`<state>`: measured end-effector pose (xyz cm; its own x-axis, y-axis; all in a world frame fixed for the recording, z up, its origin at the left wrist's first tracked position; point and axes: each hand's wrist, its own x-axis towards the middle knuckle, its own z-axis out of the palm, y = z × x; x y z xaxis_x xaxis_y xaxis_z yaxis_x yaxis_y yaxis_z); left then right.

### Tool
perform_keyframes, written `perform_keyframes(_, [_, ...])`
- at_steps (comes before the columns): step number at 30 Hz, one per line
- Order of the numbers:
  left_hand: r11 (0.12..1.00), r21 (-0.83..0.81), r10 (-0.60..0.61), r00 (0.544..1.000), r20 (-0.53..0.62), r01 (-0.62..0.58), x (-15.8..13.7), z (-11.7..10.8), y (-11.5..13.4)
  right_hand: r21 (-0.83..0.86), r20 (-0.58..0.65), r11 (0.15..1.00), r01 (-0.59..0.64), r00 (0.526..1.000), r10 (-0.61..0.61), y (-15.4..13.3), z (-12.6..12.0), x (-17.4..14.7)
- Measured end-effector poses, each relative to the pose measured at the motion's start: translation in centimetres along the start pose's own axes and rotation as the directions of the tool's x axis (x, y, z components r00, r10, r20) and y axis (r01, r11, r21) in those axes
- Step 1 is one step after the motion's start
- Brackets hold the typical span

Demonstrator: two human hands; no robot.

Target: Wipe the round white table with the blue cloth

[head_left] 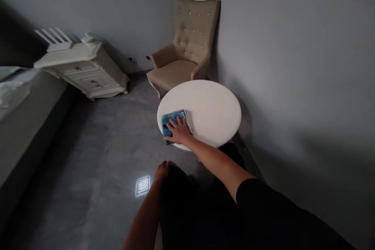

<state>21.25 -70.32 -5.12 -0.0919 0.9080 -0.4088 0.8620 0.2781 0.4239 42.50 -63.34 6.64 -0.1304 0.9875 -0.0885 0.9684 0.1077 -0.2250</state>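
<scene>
My right hand (178,131) lies flat on a folded blue cloth (167,120), its fingers spread and pressing on top. The cloth has a paler, layered edge on its right side, and its near left corner hangs past the table's rim. Under it is a round white table (211,111). Lower down, my left hand (164,170) rests at the dark-clothed knee, away from the table and cloth. Its fingers are mostly hidden, so their closure does not show.
A tufted beige armchair (180,71) stands behind the table in the corner. At left are a white nightstand (88,80) with a router (60,45) on it, and a bed (41,97). A wall (293,66) runs close along the right. A bright square pattern (143,186) shows on the grey floor.
</scene>
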Motion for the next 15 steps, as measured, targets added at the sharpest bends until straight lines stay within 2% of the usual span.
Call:
perform_keyframes(2, [0.998, -0.046, -0.036, 0.999, 0.026, 0.038, -0.8, 0.5, -1.8, -0.011, 0.004, 0.998, -0.063, 0.998, 0.063, 4.9, -0.8, -2.6])
perform_keyframes(5, [0.992, -0.11, -0.065, 0.997, 0.031, 0.068, -1.0, 1.2, -3.3, -0.045, 0.01, 0.979, -0.199, 0.98, 0.2, 13.9, -1.8, -7.2])
perform_keyframes(7, [0.988, -0.137, -0.067, 0.997, 0.028, 0.07, -0.7, 1.7, -3.7, -0.084, -0.038, 0.938, -0.335, 0.942, 0.333, 20.0, -2.0, -10.4])
perform_keyframes(9, [0.986, -0.149, -0.069, 0.997, 0.021, 0.072, -0.1, 2.1, -3.8, -0.112, -0.073, 0.881, -0.46, 0.888, 0.454, 24.9, -1.7, -13.2])
perform_keyframes(11, [0.986, -0.15, -0.077, 0.997, 0.012, 0.077, 0.6, 2.6, -3.8, -0.119, -0.087, 0.833, -0.541, 0.841, 0.534, 27.6, -0.9, -15.3])
perform_keyframes(12, [0.986, -0.145, -0.079, 0.997, 0.008, 0.08, 0.9, 2.8, -3.8, -0.119, -0.092, 0.82, -0.56, 0.828, 0.553, 27.9, -0.4, -16.0])
perform_keyframes(13, [0.987, -0.138, -0.082, 0.997, 0.005, 0.082, 1.2, 3.1, -3.9, -0.119, -0.098, 0.816, -0.565, 0.825, 0.557, 27.6, 0.1, -16.3])
perform_keyframes(15, [0.989, -0.118, -0.084, 0.996, 0.006, 0.085, 1.6, 3.5, -4.1, -0.132, -0.102, 0.838, -0.53, 0.848, 0.52, 25.1, 1.0, -16.0])
